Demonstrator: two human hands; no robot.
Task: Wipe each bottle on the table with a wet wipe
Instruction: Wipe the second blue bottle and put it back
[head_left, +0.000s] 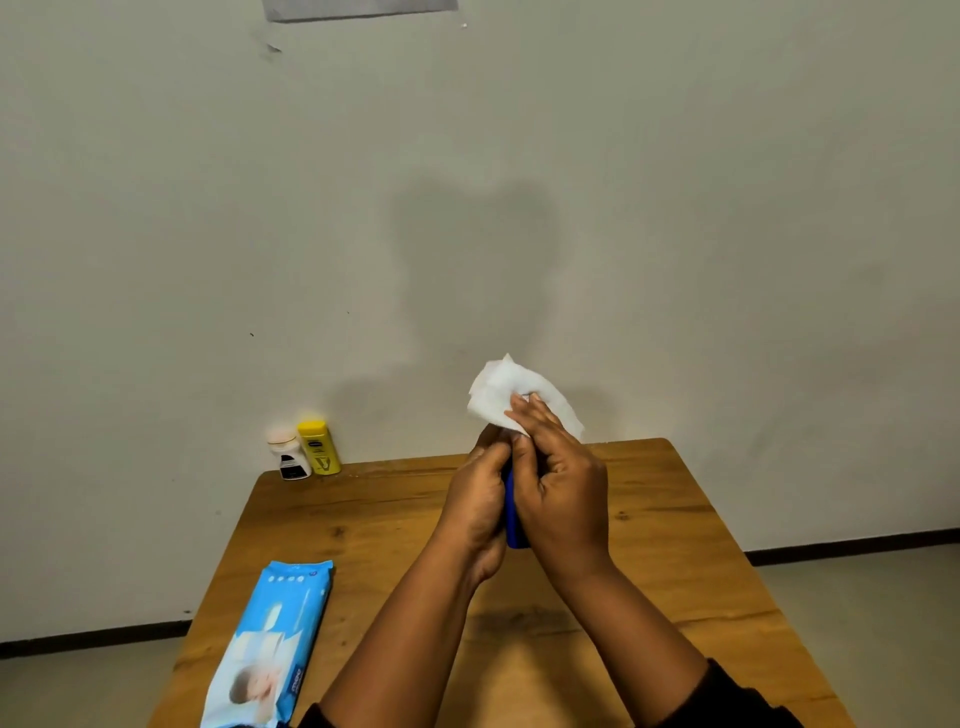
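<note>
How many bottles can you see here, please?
3: a blue bottle between the left hand and right hand; a white bottle beside a yellow bottle on the table, far-left corner.

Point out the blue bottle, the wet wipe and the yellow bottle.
blue bottle (515, 525), head view, visible lower body.
wet wipe (497, 389), head view, crumpled upper part.
yellow bottle (319, 448), head view, middle of its body.

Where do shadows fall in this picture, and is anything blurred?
Head view: a broad soft shadow lies on the wall above the wet wipe; another falls on the table under the forearms; the cap of the white bottle looks smeared.
</note>
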